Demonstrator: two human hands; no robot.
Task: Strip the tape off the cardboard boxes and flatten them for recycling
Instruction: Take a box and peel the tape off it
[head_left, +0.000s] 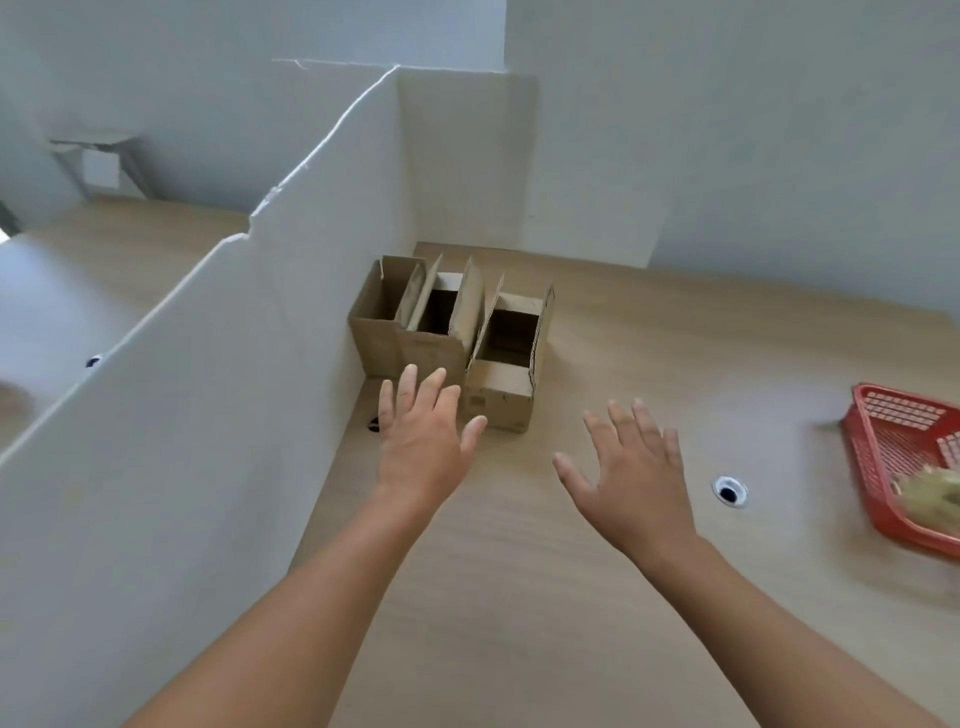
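Three small brown cardboard boxes stand in the desk's far left corner with their top flaps up. The left box (373, 332) touches the white partition, the middle box (434, 343) is beside it, and the right box (506, 384) sits slightly nearer to me. My left hand (422, 435) hovers with straight spread fingers just in front of the middle and right boxes, holding nothing. My right hand (631, 480) is spread above the bare desk, to the right of the boxes and apart from them.
A white partition (208, 395) walls the desk's left side and a lower white panel (467, 156) closes the back. A red plastic basket (904, 467) with crumpled tan material lies at the right edge. A cable hole (730, 490) is in the wooden desk (519, 597).
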